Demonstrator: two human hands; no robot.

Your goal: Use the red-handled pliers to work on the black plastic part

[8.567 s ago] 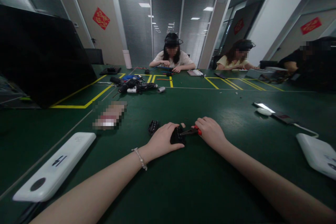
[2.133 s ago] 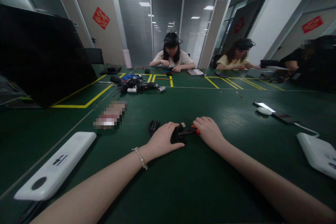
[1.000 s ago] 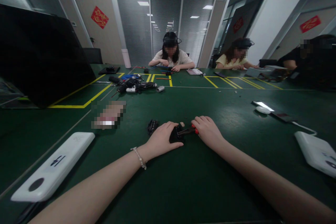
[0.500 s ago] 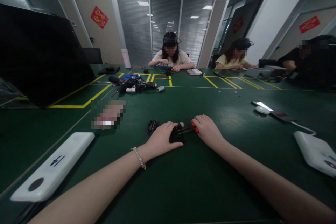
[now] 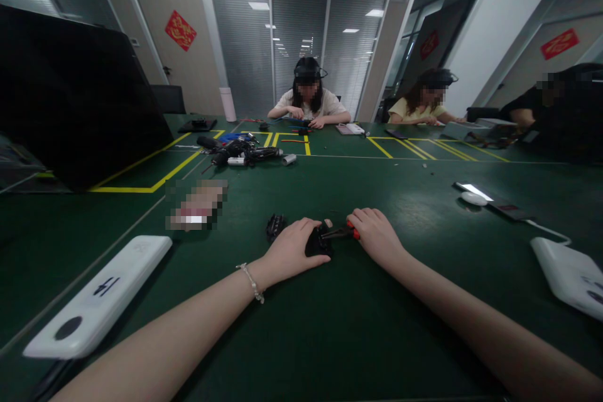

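Note:
My left hand (image 5: 294, 244) is closed around a small black part (image 5: 316, 244), pressing it against the green table; what the part is cannot be made out. In my right hand (image 5: 377, 232) is a pair of needle-nose pliers (image 5: 336, 233) with red handles, mostly covered by the fingers. The pliers' dark jaws point left and reach the upper right of the black part. Just left of my left hand lies another black ridged piece (image 5: 274, 227). A small pale scrap (image 5: 328, 223) rests above the jaws.
A long white device (image 5: 101, 295) and a blurred-out flat item (image 5: 198, 204) lie to the left. Farther back is a pile of black tools (image 5: 240, 152). At right are a phone (image 5: 475, 191) and a white cabled device (image 5: 568, 273). Several people sit across the table (image 5: 301, 339).
The pliers have shifted very slightly, and their jaws now look a little apart at the black part. My left hand stays on the part; the whole view has moved a touch.

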